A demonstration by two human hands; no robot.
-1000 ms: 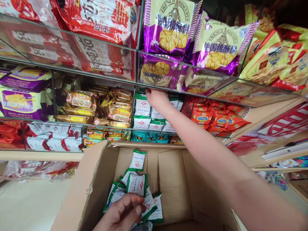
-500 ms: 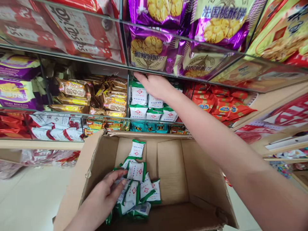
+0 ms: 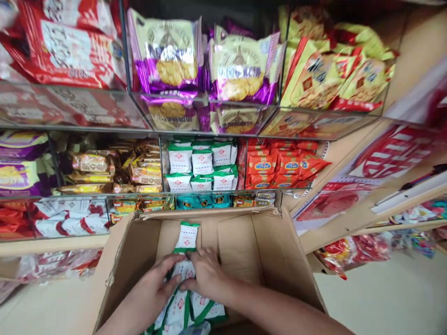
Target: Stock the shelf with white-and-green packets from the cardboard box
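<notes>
In the head view both my hands are down inside an open cardboard box. Small white snack packets with green ends and red diamond marks lie heaped in its left part. My left hand curves its fingers and thumb about the left side of a snack packet. From the right, my right hand is closed over the same packet's other edge, its fingertips partly hidden. A single packet lies against the box's far wall, just beyond my fingers. Matching packets stand stacked in a shelf compartment behind the box.
Red packets fill the compartment to the right, brown-gold ones the left. A clear shelf front overhangs them, with purple cookie packs above. The box's torn left flap sticks outward.
My right hand has come down from the shelf compartment into the box, beside my left hand. The view has shifted, now showing more of the upper shelf.
</notes>
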